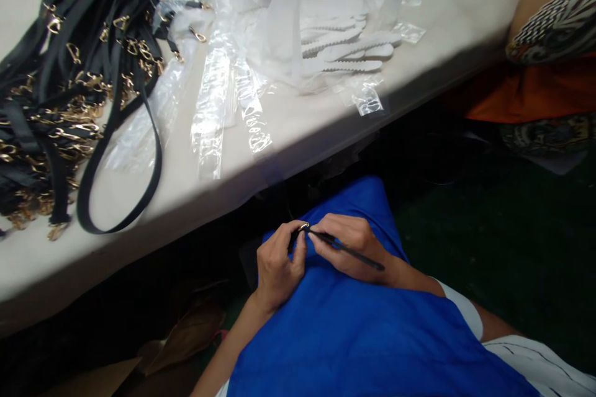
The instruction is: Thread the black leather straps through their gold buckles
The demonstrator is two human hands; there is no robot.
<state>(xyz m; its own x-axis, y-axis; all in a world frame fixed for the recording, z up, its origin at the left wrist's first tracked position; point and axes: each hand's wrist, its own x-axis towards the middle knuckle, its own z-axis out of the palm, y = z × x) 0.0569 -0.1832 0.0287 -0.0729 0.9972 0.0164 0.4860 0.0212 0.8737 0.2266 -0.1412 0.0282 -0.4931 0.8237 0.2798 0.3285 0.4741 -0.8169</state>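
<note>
Over the blue lap, the left hand [277,267] pinches what looks like a small gold clasp [305,226] while the right hand [351,247] grips the thin black strap [347,249] trailing toward 4 o'clock, light, limp, best held near the hardware; more straps [69,87] heap on the table [288,136] at 10 o'clock.

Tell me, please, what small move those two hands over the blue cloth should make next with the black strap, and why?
Probably seat the gold clasp fully on the black strap: both the left hand and the right hand pinch that end together, and the clasp sits right at their fingertips.
</note>
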